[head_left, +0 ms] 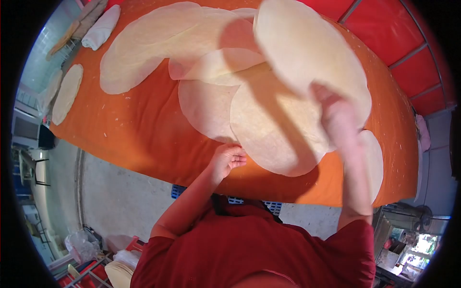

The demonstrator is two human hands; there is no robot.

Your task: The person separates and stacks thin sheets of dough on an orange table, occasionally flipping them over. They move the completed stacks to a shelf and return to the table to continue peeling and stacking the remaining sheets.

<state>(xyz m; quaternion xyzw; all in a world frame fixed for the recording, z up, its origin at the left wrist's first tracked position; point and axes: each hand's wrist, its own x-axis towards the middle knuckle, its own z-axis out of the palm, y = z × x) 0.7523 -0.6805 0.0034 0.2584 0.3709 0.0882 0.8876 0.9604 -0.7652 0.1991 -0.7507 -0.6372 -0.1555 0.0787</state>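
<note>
Hands near thin, round, floury dough sheets

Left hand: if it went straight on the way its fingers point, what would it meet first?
Most likely the near edge of the large pale round sheet, just beyond the fingertips of the left hand. Its height is unclear, so it might pass above instead.
</note>
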